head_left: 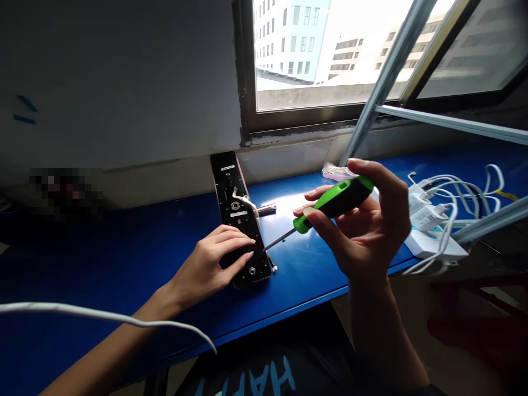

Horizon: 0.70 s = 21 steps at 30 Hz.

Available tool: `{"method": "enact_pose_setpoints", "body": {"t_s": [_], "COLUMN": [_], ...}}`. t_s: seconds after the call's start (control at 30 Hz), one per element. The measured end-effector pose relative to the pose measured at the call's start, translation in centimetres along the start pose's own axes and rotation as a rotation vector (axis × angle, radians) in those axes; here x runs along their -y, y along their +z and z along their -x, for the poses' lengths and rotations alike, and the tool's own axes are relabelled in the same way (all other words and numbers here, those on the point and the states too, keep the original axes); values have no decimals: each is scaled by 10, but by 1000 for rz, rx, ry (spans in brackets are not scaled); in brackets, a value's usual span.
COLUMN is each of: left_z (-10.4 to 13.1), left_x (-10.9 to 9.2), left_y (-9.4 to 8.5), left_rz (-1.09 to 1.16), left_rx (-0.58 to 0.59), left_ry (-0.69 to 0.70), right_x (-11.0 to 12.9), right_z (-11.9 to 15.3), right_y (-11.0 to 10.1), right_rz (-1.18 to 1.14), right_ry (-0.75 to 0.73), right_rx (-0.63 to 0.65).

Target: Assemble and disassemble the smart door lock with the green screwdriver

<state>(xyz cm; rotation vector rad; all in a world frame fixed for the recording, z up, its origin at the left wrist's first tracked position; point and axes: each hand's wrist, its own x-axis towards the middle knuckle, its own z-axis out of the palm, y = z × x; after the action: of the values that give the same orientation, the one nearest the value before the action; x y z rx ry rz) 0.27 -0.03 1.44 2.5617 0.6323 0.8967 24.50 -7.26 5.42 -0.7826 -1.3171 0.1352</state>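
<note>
A long black panel (226, 190) lies on the blue table, with white labels, round metal fittings and a white wire on its face. My left hand (214, 256) rests across its lower part, fingers stretched out and thumb apart, pressing on the surface. In my right hand (369, 234) is a green and black screwdriver (336, 201), gripped by the handle between thumb and fingers. Its shaft slants down to the left, and the tip meets the panel near its right edge. Whether a screw sits under the tip is too small to tell.
Beside the panel lie a small bundle of metal pieces (267, 209) and a short cable with a connector (274, 267). A white power strip (437, 245) with plugged chargers and tangled cables stands right, near a metal frame (381, 82). A white cable (103, 314) crosses the lower left.
</note>
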Motion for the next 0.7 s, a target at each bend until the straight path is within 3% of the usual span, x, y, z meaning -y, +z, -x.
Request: {"method": "enact_pose_setpoints", "body": {"t_s": [0.23, 0.47, 0.7], "left_z": [27, 34, 39], "left_x": [9, 13, 13], "left_y": [-2, 5, 1], "left_rz": [83, 55, -36], "left_rx": [-86, -192, -70], "left_ry": [29, 104, 127], "right_x": [5, 4, 2], "right_z": [-1, -4, -6], "right_y": [37, 48, 50], "right_rz": [-38, -33, -97], "right_ry": [-14, -118, -175], "right_rx": [84, 113, 223]}}
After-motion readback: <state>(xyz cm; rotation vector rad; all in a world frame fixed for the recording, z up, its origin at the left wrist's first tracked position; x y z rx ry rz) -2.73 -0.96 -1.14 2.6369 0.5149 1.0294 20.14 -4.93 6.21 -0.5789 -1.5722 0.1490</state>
